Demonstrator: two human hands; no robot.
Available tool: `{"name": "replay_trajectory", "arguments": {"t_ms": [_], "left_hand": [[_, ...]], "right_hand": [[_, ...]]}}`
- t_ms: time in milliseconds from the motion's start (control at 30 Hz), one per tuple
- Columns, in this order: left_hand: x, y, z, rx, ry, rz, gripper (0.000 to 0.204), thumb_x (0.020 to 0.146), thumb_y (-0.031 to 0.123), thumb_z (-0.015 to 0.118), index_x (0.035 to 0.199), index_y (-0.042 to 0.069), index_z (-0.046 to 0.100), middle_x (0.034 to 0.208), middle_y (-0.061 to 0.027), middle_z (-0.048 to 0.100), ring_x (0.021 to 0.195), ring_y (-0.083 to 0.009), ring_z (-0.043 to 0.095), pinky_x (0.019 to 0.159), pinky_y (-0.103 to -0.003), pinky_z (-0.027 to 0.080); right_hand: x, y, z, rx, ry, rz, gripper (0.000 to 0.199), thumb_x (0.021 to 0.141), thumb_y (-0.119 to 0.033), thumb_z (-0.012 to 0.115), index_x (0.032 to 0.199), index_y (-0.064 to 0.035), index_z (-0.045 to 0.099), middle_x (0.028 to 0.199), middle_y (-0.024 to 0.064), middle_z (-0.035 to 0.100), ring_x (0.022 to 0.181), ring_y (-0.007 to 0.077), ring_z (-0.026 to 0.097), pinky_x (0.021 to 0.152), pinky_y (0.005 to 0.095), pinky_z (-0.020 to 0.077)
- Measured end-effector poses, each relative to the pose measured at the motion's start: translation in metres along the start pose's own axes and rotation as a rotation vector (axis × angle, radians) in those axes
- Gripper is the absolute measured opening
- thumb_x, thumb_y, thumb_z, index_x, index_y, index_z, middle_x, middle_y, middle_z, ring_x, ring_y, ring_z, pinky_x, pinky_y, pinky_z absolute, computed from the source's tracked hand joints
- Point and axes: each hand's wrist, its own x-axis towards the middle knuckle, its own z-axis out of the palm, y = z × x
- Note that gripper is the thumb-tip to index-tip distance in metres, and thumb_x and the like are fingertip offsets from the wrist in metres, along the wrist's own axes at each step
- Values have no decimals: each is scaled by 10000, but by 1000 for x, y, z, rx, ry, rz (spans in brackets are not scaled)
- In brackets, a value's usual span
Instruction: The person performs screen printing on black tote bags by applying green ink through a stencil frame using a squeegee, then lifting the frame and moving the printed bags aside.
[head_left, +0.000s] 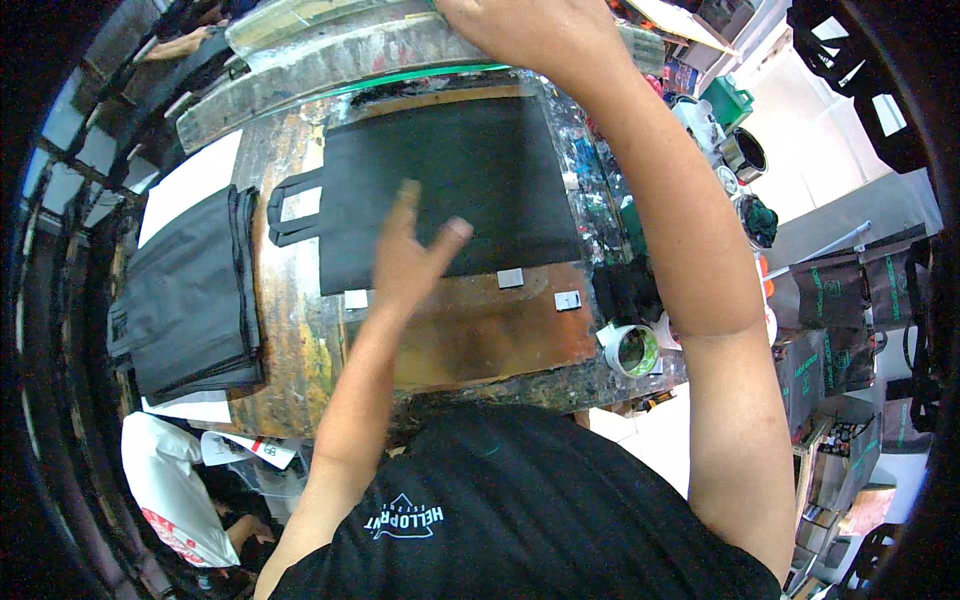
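A black tote bag lies flat on the worktable, its handle loop pointing left. Over the lower part of the bag is my left hand, slightly blurred, thumb and fingers spread and holding nothing I can see; whether it touches the fabric I cannot tell. My right arm reaches far forward, and my right hand is at the top edge of the view by a paint-stained frame with a green strip. The fingers of that hand are cut off, so its grip is hidden. Small pale tabs sit along the bag's near edge.
A stack of folded black bags lies on the left of the table. A tape roll sits at the right corner; containers stand beyond. Printed dark bags hang at right. Another person is at lower left.
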Motion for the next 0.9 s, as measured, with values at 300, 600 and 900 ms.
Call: {"name": "replay_trajectory", "arguments": {"t_ms": [300,600,900], "left_hand": [[-23,10,-155,-409,342,-124,546,764,76,891,1243,0,638,1098,-62,723,978,-158,674,915,-309,524],[-106,-148,-72,-8,405,-43,1034,561,180,1013,1450,13,512,1210,-165,683,1107,-306,599,987,-413,467],[-108,-132,-75,116,397,-57,1057,532,254,1009,1442,11,527,1264,-146,662,1119,-331,533,1018,-441,405]], "right_hand": [[-119,-20,33,42,-76,-106,528,839,-304,726,1312,-137,560,1092,125,596,1095,322,567,893,552,398],[-179,-13,100,122,-415,34,643,725,-183,829,1290,-135,524,1064,121,577,1092,329,567,858,473,399],[-207,-30,91,136,-557,-34,629,742,-205,821,1302,-146,542,1048,102,592,1051,315,567,864,500,399]]}}
